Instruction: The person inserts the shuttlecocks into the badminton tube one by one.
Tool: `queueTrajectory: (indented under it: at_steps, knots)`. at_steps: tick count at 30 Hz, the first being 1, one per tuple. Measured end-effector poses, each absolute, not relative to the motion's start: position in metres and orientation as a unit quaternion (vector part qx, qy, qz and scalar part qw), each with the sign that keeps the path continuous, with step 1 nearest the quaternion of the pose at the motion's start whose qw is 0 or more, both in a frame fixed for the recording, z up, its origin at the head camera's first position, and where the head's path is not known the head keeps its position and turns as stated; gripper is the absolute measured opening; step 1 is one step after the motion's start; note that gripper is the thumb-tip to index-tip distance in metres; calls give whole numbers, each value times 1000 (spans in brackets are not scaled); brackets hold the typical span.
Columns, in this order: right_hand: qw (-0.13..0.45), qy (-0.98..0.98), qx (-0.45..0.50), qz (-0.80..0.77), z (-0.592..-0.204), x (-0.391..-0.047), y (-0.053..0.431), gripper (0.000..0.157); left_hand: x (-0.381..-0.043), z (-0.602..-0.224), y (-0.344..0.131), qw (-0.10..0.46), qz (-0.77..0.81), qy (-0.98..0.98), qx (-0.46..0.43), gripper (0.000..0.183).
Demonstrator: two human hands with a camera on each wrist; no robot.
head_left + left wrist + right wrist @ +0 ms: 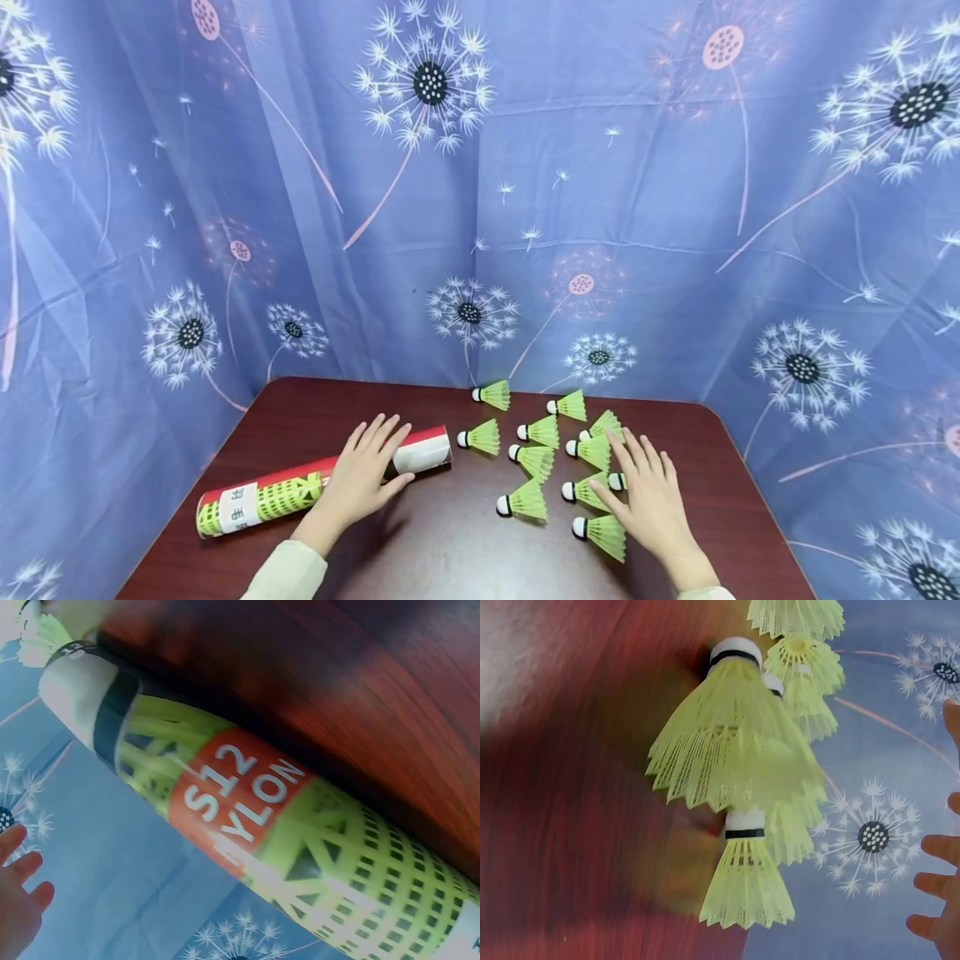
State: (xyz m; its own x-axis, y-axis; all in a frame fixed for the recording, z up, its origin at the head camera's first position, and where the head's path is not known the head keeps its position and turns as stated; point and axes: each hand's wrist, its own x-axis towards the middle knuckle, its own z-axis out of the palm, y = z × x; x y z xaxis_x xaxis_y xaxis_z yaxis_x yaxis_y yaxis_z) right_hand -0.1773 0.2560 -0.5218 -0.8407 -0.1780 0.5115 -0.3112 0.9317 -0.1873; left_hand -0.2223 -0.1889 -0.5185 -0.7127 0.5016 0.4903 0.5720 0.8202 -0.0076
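A long shuttlecock tube [281, 498], red, white and green, lies slanted at the left of the table. My left hand [358, 479] is spread above its middle with straight fingers; in the left wrist view the fingertips [26, 866] appear apart from the tube [247, 802], whose red patch reads S12. Several yellow-green shuttlecocks with white heads lie loose to the right. Over their right edge is my right hand [651, 496], fingers extended, partly hiding one shuttlecock [617, 482]. The right wrist view shows the fingers [939, 885] apart from a large near shuttlecock [731, 742].
The dark red-brown table [472, 550] has rounded back corners. A blue curtain [540, 200] with dandelion prints hangs close behind it and along both sides. One shuttlecock [492, 395] lies near the table's back edge, another [600, 536] nearest the front.
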Motion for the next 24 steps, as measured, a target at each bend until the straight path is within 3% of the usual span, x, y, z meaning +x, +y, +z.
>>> queueTrajectory:
  at_steps: [24]
  knots:
    - [234, -950, 129, 161, -529, -183, 293, 68, -237, -529, -233, 235, -51, -911, -335, 76]
